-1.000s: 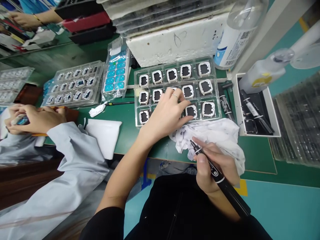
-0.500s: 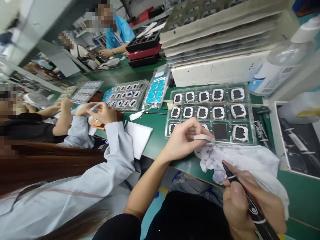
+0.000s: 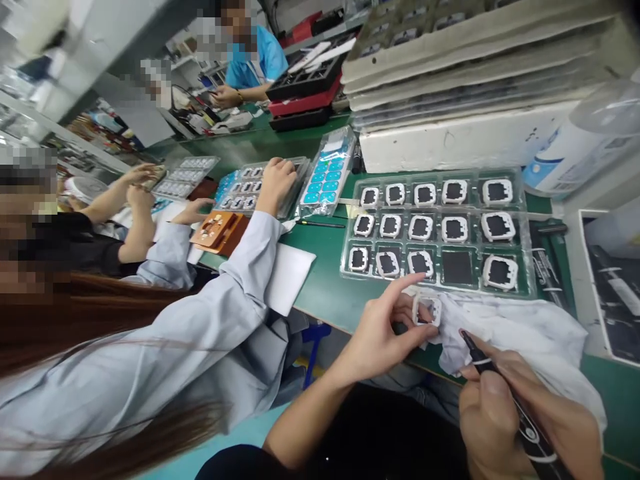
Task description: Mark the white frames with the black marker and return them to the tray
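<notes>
Left hand (image 3: 383, 327): pinches white frame (image 3: 427, 309) by its edges, face exposed.
Right hand (image 3: 520, 420): closed around black marker (image 3: 493, 373), tip toward frame.
Cloth (image 3: 520, 333): spread beneath on worktop (image 3: 320, 287).
Tray (image 3: 435, 230): one pocket vacant.

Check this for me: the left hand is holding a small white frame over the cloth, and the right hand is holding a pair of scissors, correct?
Not quite. In the head view the right hand holds a black marker pen, not scissors. The left hand does hold the small white frame over the cloth.

White frame (image 3: 427, 309), black marker (image 3: 505, 393), green table (image 3: 325, 287).
</notes>
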### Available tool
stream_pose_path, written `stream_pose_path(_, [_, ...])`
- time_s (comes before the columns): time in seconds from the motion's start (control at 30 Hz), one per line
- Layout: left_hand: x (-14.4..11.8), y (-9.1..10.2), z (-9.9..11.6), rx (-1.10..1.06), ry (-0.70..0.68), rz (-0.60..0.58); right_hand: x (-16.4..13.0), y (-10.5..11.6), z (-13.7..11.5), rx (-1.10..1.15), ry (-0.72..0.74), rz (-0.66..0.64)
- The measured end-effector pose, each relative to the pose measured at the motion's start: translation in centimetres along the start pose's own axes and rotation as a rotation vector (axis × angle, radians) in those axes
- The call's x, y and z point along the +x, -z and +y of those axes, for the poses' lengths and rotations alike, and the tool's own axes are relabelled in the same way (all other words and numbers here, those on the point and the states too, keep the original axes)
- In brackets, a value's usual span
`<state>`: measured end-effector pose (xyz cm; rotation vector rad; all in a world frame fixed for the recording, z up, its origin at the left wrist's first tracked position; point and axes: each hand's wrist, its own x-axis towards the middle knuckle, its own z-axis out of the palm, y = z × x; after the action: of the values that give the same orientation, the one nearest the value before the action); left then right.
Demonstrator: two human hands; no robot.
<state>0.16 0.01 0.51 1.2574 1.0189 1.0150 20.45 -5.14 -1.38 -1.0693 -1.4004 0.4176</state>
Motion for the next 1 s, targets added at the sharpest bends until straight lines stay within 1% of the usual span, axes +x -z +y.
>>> stream_pose_path(0.03, [-0.1, 0.0, -0.1, -0.002, -0.017, -0.006, 0.5, 0.0, -0.5, -0.009, -0.007, 0.008])
stream_pose_path(0.1, [-0.2, 0.0, -0.2, 0.002, -0.037, 0.003, 1.3, -0.3, -1.3, -0.015, -0.033, -0.065])
stream_pose_path(0.13, [-0.3, 0.1, -0.2, 0.011, -0.040, 0.012, 1.5, -0.5, -1.5, -0.016, -0.041, -0.078])
stream_pose_path(0.2, [-0.4, 0.3, -0.2, 0.037, -0.040, 0.020, 1.4, -1.2, -1.6, -0.001, -0.072, -0.019])
stream_pose_path(0.3, [-0.7, 0.2, -0.1, 0.101, -0.065, 0.011, 0.8, -2.4, -1.2, 0.059, -0.041, 0.068])
stream_pose_path(0.43, [-1.1, 0.0, -0.2, 0.244, -0.165, 0.048, 0.4, -3.3, -0.8, 0.062, -0.002, 0.123])
stream_pose_path(0.53, [-1.4, -0.1, -0.3, 0.335, -0.247, 0.087, 0.6, -3.5, -1.0, 0.051, 0.008, 0.119])
stream_pose_path(0.63, [-1.5, -0.1, -0.4, 0.374, -0.307, 0.098, 1.1, -3.5, -1.6, -0.007, 0.010, 0.118])
stream_pose_path(0.73, [-1.7, -0.1, -0.4, 0.418, -0.315, 0.104, 1.4, -3.5, -1.9, -0.054, 0.006, 0.111])
stream_pose_path(0.9, [-1.7, -0.2, -0.5, 0.466, -0.344, 0.109, 1.7, -3.3, -2.0, -0.056, 0.050, 0.094])
stream_pose_path(1.0, [-1.8, -0.2, -0.5, 0.495, -0.348, 0.114, 1.7, -3.1, -1.9, -0.080, 0.046, 0.076])
